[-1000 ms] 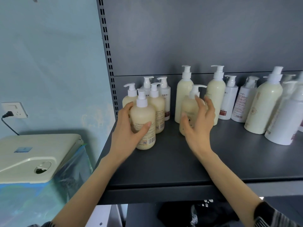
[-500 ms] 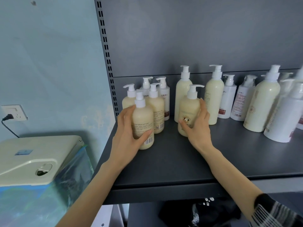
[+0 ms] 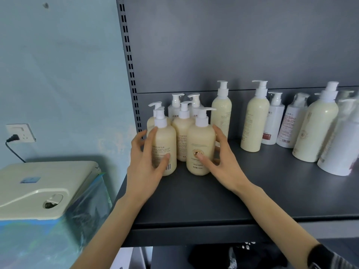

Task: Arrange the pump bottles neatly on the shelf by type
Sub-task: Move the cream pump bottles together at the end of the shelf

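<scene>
Several short cream pump bottles cluster at the left end of the dark grey shelf (image 3: 252, 195). My left hand (image 3: 145, 162) wraps the front left short bottle (image 3: 167, 144), which shows a barcode. My right hand (image 3: 221, 160) grips another short cream bottle (image 3: 201, 140) with a round logo, standing right beside it. Two more short cream bottles (image 3: 182, 133) and two white ones (image 3: 174, 111) stand behind. Two tall cream bottles (image 3: 221, 113) (image 3: 253, 123) stand further right, then white bottles (image 3: 274, 123) and a large cream bottle (image 3: 314, 129).
The shelf's slotted upright (image 3: 130, 74) and a blue wall with a socket (image 3: 20, 133) are at left. A cream-lidded appliance (image 3: 38, 187) over blue plastic sits below left. A large white bottle (image 3: 342, 148) stands at the far right edge. Dark items lie under the shelf (image 3: 233, 255).
My right hand closed on the logo bottle and slid it left, from beside the tall bottles to next to the bottle in my left hand.
</scene>
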